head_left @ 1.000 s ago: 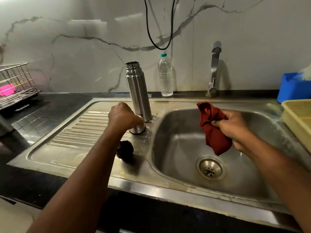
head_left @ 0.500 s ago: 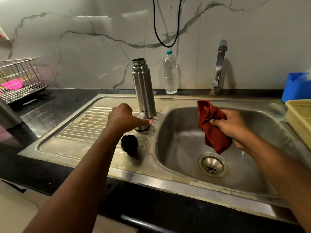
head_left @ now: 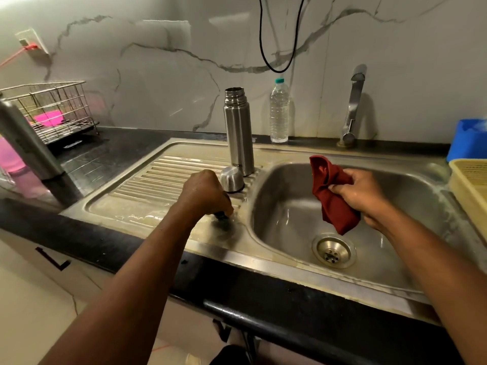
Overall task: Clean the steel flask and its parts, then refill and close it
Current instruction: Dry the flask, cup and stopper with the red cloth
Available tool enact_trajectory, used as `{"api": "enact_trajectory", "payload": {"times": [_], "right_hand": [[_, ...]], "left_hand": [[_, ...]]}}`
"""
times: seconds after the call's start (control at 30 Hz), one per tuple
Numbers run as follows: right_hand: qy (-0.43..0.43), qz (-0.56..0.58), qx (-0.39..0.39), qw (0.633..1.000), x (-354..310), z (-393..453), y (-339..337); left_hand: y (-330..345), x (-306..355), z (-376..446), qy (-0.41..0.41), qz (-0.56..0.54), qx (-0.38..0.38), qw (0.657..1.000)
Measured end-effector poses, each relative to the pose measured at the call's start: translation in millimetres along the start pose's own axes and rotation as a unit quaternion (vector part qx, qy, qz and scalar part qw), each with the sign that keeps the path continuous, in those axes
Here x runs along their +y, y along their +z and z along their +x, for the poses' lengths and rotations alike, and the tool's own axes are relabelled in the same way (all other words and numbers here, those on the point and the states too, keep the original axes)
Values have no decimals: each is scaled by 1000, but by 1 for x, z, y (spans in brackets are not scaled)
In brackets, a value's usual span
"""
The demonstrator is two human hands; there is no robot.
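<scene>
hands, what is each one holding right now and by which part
The left hand grips the small black stopper from above, by its top. The right hand pinches the bunched red cloth at its middle.
</scene>
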State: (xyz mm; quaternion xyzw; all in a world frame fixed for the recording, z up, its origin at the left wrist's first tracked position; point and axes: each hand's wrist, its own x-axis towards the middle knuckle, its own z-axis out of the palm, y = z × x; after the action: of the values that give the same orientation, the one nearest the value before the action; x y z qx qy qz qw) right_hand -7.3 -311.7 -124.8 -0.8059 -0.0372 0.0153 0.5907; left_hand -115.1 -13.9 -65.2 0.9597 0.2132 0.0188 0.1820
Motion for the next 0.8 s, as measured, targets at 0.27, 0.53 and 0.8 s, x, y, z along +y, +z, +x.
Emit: {"api": "enact_trajectory", "payload": {"times": [0.27, 0.53, 0.8], "right_hand": [[-27, 30, 74, 996, 2, 13, -13], [-60, 75, 164, 982, 5, 24, -26], [-277, -192, 147, 930, 11, 16, -18]], "left_hand": [[54, 94, 31, 116, -218, 35, 968], [117, 168, 74, 75, -359, -5, 930], [142, 160, 79, 194, -383, -18, 903]]}}
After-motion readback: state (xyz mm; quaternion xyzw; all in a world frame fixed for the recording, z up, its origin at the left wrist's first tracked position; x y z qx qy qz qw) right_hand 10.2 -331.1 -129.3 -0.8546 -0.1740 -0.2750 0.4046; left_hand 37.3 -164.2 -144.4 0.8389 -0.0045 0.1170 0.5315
